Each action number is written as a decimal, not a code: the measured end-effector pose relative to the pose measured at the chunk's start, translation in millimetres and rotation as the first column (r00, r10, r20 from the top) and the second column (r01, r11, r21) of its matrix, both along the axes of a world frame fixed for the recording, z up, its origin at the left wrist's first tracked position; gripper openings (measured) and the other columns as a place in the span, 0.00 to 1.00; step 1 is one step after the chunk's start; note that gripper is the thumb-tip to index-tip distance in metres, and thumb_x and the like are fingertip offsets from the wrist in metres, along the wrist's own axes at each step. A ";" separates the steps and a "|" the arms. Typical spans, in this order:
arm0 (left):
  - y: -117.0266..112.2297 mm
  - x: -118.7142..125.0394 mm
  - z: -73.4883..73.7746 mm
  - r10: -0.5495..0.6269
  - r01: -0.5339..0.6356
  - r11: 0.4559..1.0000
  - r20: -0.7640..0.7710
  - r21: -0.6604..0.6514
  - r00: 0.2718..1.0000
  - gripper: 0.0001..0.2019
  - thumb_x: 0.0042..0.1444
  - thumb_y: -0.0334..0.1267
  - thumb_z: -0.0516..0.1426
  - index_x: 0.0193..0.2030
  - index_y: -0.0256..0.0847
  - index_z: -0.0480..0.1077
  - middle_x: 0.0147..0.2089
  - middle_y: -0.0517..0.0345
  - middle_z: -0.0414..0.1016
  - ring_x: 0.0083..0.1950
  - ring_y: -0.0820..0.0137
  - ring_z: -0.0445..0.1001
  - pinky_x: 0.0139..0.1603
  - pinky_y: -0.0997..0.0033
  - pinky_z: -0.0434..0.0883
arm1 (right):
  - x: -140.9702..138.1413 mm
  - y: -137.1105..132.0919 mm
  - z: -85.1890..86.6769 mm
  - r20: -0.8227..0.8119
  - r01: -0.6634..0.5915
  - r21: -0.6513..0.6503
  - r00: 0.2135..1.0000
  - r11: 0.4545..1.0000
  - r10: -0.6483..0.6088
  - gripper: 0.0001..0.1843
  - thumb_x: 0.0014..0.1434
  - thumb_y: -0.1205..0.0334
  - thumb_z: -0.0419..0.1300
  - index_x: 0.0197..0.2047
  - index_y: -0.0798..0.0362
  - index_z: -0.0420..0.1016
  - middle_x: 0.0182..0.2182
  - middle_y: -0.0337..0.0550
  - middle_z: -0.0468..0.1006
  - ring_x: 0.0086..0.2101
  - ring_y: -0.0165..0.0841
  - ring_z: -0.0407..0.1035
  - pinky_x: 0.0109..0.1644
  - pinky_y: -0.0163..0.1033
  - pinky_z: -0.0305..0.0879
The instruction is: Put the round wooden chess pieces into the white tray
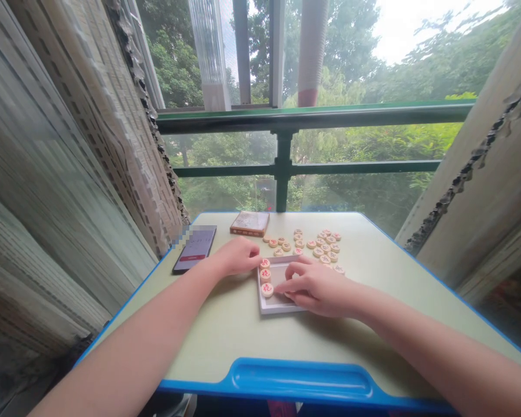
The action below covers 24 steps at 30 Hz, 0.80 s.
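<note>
A shallow white box (pixel 272 306) lies on the pale table (pixel 226 324) with three round wooden chess pieces (pixel 265 275) lined up along its left side. My right hand (pixel 315 286) rests over the box, fingers curled and pointing left toward the lowest piece; whether it holds one is hidden. My left hand (pixel 238 256) sits just left of the box's top corner, fingers curled against the table, nothing visible in them. Several more loose pieces (pixel 316 243) lie scattered beyond the box.
A phone (pixel 194 248) with a lit screen lies at the left edge. A brown lid or box (pixel 250 223) sits at the far side. The table has a blue rim with a groove (pixel 301 376) at the near edge. A green railing (pixel 282 168) and curtains stand beyond.
</note>
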<state>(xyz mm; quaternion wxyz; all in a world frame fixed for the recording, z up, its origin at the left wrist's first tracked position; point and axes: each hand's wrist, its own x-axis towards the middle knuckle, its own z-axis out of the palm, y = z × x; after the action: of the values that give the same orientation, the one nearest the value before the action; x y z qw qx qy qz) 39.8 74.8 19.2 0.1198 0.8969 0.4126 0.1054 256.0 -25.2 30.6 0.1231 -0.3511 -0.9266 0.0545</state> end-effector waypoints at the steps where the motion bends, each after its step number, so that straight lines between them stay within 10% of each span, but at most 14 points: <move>1: 0.0 0.1 -0.1 0.003 -0.003 1.000 0.001 -0.001 1.000 0.12 0.47 0.40 0.50 0.20 0.36 0.66 0.18 0.61 0.64 0.23 0.75 0.58 0.25 0.72 0.51 | -0.1 -0.2 0.1 -0.005 -0.002 0.003 1.000 1.000 0.002 0.18 0.58 0.66 0.53 0.47 0.41 0.76 0.33 0.43 0.71 0.39 0.35 0.64 0.49 0.46 0.62; 24: -1.2 -0.2 -0.1 -0.013 0.013 0.999 -0.020 0.048 1.000 0.13 0.48 0.41 0.50 0.19 0.37 0.65 0.18 0.61 0.63 0.22 0.75 0.56 0.25 0.71 0.50 | -6.2 3.9 -0.9 -0.232 -0.047 -0.041 0.972 0.998 0.036 0.08 0.58 0.57 0.58 0.33 0.53 0.73 0.33 0.43 0.77 0.36 0.33 0.68 0.45 0.40 0.63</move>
<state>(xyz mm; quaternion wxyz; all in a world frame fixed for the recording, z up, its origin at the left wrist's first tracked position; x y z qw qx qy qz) 39.7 73.6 19.1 0.0949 0.9031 0.4052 0.1056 249.8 -21.2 29.6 0.2209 -0.3256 -0.9116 0.1189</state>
